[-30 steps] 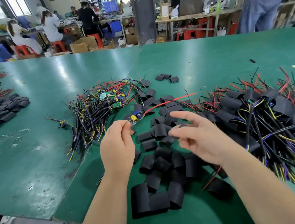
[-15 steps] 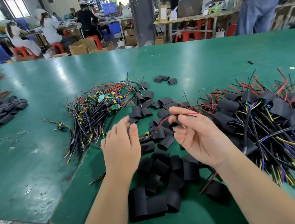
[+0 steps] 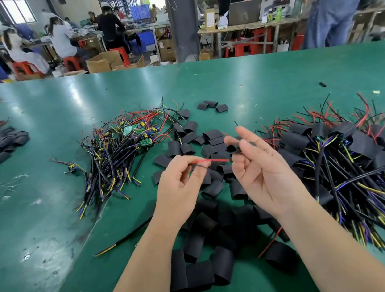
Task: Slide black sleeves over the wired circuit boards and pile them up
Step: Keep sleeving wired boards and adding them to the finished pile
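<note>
We are starting a sleeving: left hand [image 3: 180,189] pinching the red wire [image 3: 211,160], right hand [image 3: 262,173] pinching a black sleeve [image 3: 232,149], whose mouth likely needs aligning next.

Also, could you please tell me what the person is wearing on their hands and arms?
Nothing that shows. The left hand and the right hand are bare, with no gloves, and no rings or finger cots on the fingers. Both forearms are bare too: no sleeves, watch, bracelet or wrist strap appear anywhere down to the lower edge of the picture.
</note>
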Action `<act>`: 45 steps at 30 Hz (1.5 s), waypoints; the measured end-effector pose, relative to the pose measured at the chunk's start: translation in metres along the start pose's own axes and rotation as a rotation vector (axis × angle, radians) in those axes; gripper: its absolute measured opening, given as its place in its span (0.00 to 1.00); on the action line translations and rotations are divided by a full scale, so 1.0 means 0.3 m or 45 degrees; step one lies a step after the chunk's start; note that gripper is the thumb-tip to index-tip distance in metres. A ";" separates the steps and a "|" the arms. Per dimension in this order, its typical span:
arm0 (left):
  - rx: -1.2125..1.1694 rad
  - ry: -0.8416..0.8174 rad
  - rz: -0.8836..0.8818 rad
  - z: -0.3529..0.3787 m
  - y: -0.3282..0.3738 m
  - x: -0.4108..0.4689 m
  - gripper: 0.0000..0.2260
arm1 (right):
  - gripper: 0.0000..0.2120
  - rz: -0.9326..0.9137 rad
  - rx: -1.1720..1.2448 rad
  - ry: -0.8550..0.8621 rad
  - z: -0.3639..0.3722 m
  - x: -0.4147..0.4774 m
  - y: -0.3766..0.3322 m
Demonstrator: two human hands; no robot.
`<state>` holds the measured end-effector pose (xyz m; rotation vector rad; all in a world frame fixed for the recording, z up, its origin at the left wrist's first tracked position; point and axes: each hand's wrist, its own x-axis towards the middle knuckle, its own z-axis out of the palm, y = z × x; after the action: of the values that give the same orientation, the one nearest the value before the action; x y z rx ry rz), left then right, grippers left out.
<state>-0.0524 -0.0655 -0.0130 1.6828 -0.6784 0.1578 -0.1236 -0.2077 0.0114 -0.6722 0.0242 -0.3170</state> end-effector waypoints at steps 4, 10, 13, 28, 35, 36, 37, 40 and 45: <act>-0.041 0.000 -0.021 -0.010 -0.001 -0.017 0.15 | 0.14 -0.037 -0.006 0.034 -0.002 0.004 0.002; 0.138 0.102 0.030 -0.007 -0.007 -0.023 0.11 | 0.13 -0.012 -0.116 -0.054 -0.004 -0.007 0.004; 0.153 0.127 0.021 -0.009 -0.003 -0.025 0.13 | 0.10 0.024 -0.196 -0.228 0.000 -0.018 -0.005; 0.125 0.164 0.027 -0.014 0.004 -0.026 0.16 | 0.16 -0.085 -0.292 -0.379 0.005 -0.027 -0.020; 0.171 0.144 0.031 -0.003 0.012 -0.031 0.16 | 0.15 -0.121 -0.315 -0.347 0.009 -0.029 -0.012; 0.182 0.140 0.034 -0.003 0.012 -0.031 0.17 | 0.16 -0.128 -0.324 -0.345 0.007 -0.030 -0.013; 0.190 0.136 0.038 -0.003 0.013 -0.032 0.17 | 0.16 -0.140 -0.340 -0.335 0.004 -0.029 -0.014; 0.213 0.136 0.060 -0.003 0.015 -0.035 0.18 | 0.19 -0.181 -0.403 -0.294 0.004 -0.024 -0.012; 0.419 0.053 0.168 0.008 0.016 -0.034 0.15 | 0.27 -0.212 -0.548 -0.180 0.013 -0.020 0.015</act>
<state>-0.0639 -0.0645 -0.0142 1.9416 -0.7631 0.4153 -0.1275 -0.2003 0.0113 -1.1256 -0.1017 -0.4294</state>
